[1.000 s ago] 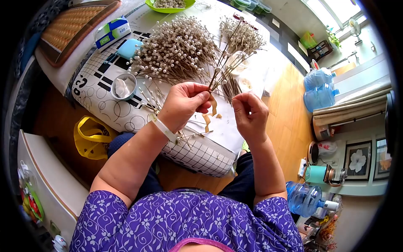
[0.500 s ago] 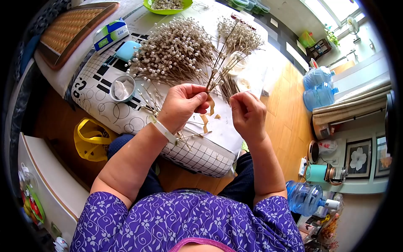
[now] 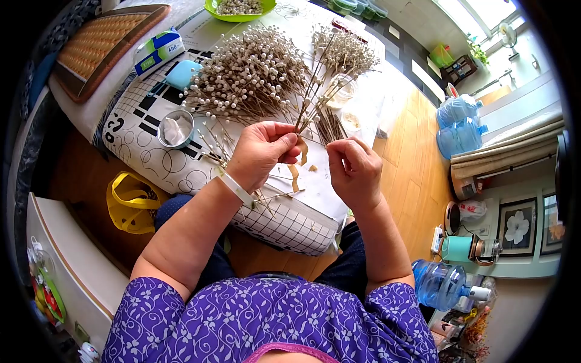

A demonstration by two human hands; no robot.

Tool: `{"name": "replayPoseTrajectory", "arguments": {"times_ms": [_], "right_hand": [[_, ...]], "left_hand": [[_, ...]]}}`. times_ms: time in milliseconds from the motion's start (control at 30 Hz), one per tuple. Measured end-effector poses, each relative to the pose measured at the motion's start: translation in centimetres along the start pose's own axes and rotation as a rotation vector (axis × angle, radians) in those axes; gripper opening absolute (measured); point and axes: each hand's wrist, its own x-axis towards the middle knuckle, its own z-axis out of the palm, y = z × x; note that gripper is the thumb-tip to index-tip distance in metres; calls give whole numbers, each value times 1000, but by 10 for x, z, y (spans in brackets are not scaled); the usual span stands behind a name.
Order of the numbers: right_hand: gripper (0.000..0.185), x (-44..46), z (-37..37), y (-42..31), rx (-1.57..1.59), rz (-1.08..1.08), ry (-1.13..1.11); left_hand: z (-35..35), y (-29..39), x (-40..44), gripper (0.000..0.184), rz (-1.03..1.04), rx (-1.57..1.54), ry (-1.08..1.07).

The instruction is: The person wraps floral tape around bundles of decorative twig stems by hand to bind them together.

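Note:
My left hand is closed around the lower ends of a small bunch of brown stems tipped with pale beads, which points up and away. A tan strip of tape hangs below its fingers. To the right, my right hand is pinched shut on what looks like a thin thread leading to the bunch; its end is hidden by the fingers. Beyond both hands lies a big heap of white-beaded stems, with a smaller pile of stems at its right.
A tin with white contents, a light blue case and a tissue pack are on the table's left. A green bowl of beads stands at the back. Loose stems lie near my left wrist. A yellow bag sits below.
My right hand has shifted slightly left and down, closer to the bunch. My left hand keeps its hold with almost no movement.

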Motion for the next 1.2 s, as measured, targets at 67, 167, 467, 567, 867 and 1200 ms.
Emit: {"name": "replayPoseTrajectory", "arguments": {"times_ms": [67, 167, 467, 567, 867, 1200], "right_hand": [[10, 1, 0, 3, 2, 5, 28], [10, 1, -3, 4, 36, 54, 72], [7, -24, -5, 141, -327, 334, 118], [9, -17, 7, 146, -433, 369, 23], [21, -9, 12, 75, 617, 442, 17], [13, -2, 6, 27, 1225, 874, -84]], "left_hand": [[0, 0, 0, 16, -2, 8, 1], [1, 1, -1, 16, -10, 25, 18], [2, 1, -1, 15, -20, 34, 7], [1, -1, -2, 15, -39, 26, -23], [6, -2, -6, 15, -137, 18, -130], [11, -5, -12, 14, -135, 137, -153]]}}
